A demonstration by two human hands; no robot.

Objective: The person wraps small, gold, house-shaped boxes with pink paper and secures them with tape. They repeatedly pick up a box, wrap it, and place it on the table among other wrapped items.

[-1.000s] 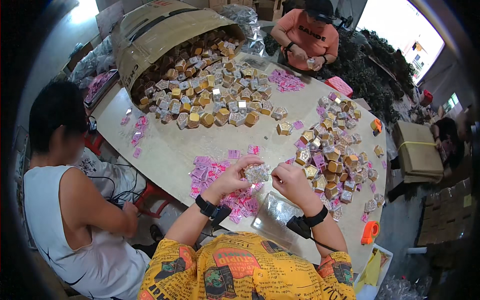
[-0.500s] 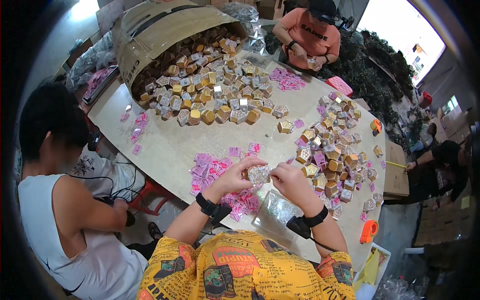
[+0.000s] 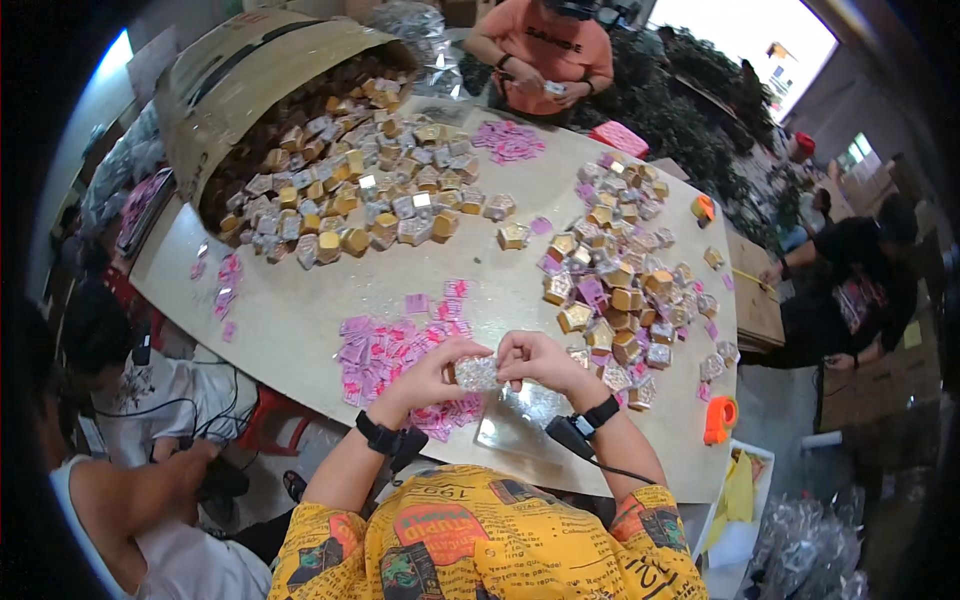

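Note:
My left hand [image 3: 440,374] is closed around a small faceted box [image 3: 477,375] with a silvery, glittering face, holding it above the table's near side. Against the box's right end, the fingers of my right hand [image 3: 532,362] are pinched together. Whether they also grip a bit of film there is too small to tell. Beneath my hands a clear, shiny square sheet or tray [image 3: 517,432] rests on the table [image 3: 330,285]. Pink printed packets [image 3: 375,352] lie in a loose heap beside my left hand.
A tipped carton [image 3: 215,110] spills gold and silver faceted boxes [image 3: 340,190] at the far left. More such boxes [image 3: 620,290] are piled to the right, near orange tape rolls [image 3: 718,420]. A co-worker [image 3: 545,50] handles something small across the table; others sit left and stand right.
My view has shifted, so the table sits further left and higher. The right hand's fingers have come in against the box's end. The left hand keeps its hold.

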